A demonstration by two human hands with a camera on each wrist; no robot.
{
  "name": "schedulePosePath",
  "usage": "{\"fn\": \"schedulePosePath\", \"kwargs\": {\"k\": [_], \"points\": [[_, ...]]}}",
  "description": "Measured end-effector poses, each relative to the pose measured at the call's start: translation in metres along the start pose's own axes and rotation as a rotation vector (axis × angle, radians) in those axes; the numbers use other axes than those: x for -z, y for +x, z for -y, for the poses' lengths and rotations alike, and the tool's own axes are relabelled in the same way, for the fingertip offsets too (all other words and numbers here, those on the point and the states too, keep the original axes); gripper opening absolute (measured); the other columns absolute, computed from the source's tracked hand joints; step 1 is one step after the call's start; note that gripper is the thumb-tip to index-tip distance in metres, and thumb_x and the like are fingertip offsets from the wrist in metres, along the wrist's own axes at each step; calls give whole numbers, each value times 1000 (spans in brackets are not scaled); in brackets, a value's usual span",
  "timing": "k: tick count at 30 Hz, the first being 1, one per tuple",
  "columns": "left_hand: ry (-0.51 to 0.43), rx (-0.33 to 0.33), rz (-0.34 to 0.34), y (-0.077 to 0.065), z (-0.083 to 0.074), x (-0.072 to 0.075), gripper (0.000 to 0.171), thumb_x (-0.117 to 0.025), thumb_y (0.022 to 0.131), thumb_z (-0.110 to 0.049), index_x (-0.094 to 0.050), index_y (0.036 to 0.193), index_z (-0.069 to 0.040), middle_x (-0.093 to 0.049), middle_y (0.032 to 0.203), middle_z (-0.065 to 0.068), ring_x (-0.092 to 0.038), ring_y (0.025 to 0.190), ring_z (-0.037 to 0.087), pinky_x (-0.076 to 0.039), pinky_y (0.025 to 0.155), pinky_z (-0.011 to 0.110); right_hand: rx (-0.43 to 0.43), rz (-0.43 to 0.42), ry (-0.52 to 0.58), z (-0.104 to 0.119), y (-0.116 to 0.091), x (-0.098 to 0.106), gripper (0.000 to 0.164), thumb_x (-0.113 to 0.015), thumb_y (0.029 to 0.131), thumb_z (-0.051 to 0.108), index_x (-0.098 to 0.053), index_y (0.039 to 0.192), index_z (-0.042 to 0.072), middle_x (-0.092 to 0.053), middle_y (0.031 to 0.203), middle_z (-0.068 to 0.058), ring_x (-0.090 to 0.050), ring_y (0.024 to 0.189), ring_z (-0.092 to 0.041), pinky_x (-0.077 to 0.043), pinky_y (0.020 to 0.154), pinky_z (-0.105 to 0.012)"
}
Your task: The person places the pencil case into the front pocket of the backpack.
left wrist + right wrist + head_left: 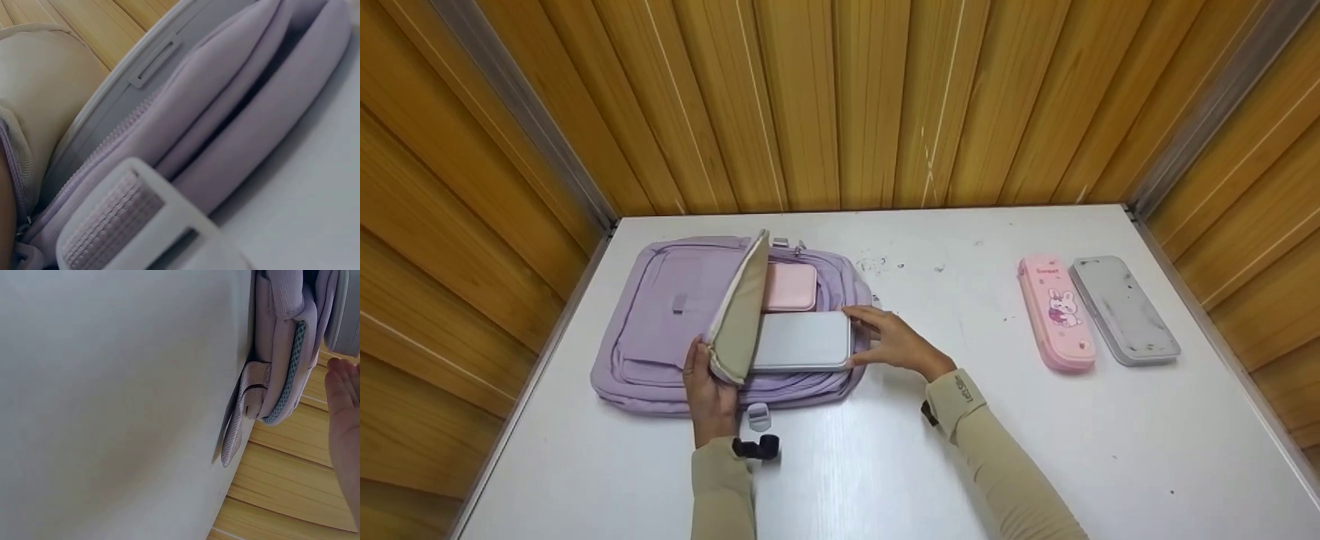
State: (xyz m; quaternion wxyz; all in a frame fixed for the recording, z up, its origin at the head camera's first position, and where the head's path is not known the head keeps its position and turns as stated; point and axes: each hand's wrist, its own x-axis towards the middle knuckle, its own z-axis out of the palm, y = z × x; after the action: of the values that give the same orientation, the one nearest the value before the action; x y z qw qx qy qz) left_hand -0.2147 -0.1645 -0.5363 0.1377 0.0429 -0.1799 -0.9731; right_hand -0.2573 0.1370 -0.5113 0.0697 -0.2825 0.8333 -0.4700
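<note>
A lilac backpack (660,300) lies flat on the table with its front flap (739,315) raised, showing a beige lining. My left hand (712,397) holds the flap's near corner, thumb on the outer side. Inside the opening, a light grey rectangular case (806,341) lies partly under the flap. My right hand (896,343) grips the outer end of this case, fingers at the far corner and thumb at the near one. Behind it sits a smaller pink case (791,287), also partly covered by the flap. The left wrist view shows the backpack's zipped edge (135,124) close up.
To the right on the white table (960,465) lie a pink pencil case (1054,315) with a bunny picture and a scuffed grey case (1125,311). A strap buckle (759,416) sticks out at the backpack's near side. Wood-patterned walls (870,105) enclose the table.
</note>
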Motion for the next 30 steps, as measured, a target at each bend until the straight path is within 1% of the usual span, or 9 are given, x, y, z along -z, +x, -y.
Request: {"fn": "schedulePosePath", "kwargs": {"k": [4, 7, 11, 17, 22, 27, 30], "points": [[-21, 9, 16, 0, 0, -1, 18, -76, 74, -10, -73, 91, -8, -68, 97, 8, -66, 88, 21, -56, 78, 31, 13, -29, -87, 6, 0, -3, 85, -84, 68, 27, -45, 140, 0, -46, 145, -17, -41, 136, -34, -35, 112, -41], [-40, 8, 28, 0, 0, -1, 19, -76, 74, -9, -73, 92, -7, -68, 97, 8, -66, 89, 21, -55, 78, 31, 19, -37, -111, 7, 0, -5, 84, -84, 69, 26, -46, 138, -1, -47, 145, -17, -42, 135, -34, -35, 112, -42], [-39, 2, 41, 1, 1, 0, 18, -76, 74, -9, -72, 92, -7, -68, 97, 8, -66, 88, 20, -55, 78, 31, 21, -44, -130, 7, 1, -6, 83, -84, 69, 28, -48, 137, 0, -48, 143, -18, -43, 135, -34, -33, 113, -45], [-25, -6, 72, 1, 1, 1, 16, -75, 75, -9, -74, 91, -8, -68, 96, 7, -66, 88, 19, -55, 78, 30, -13, -27, -130, 8, 4, -9, 83, -84, 70, 31, -47, 139, 1, -46, 145, -16, -41, 136, -32, -30, 115, -43], [-27, -12, 72, 0, 1, 2, 16, -76, 74, -8, -74, 90, -8, -68, 96, 7, -66, 88, 18, -54, 79, 30, -54, -9, -115, 9, 8, -12, 85, -85, 69, 28, -46, 140, 2, -45, 146, -14, -39, 138, -30, -27, 117, -40], [-34, -2, 63, 0, 1, 1, 15, -76, 74, -8, -75, 89, -9, -69, 95, 7, -66, 87, 19, -55, 78, 30, -57, -9, -118, 13, 11, -15, 84, -85, 70, 26, -46, 139, -1, -46, 145, -16, -39, 138, -31, -28, 116, -42], [-36, 2, 72, 0, 2, 0, 15, -75, 75, -8, -75, 90, -9, -69, 95, 7, -66, 87, 19, -55, 78, 30, -66, -4, -116, 15, 13, -18, 83, -84, 71, 25, -45, 140, -1, -45, 146, -18, -38, 139, -33, -27, 117, -43]]}}
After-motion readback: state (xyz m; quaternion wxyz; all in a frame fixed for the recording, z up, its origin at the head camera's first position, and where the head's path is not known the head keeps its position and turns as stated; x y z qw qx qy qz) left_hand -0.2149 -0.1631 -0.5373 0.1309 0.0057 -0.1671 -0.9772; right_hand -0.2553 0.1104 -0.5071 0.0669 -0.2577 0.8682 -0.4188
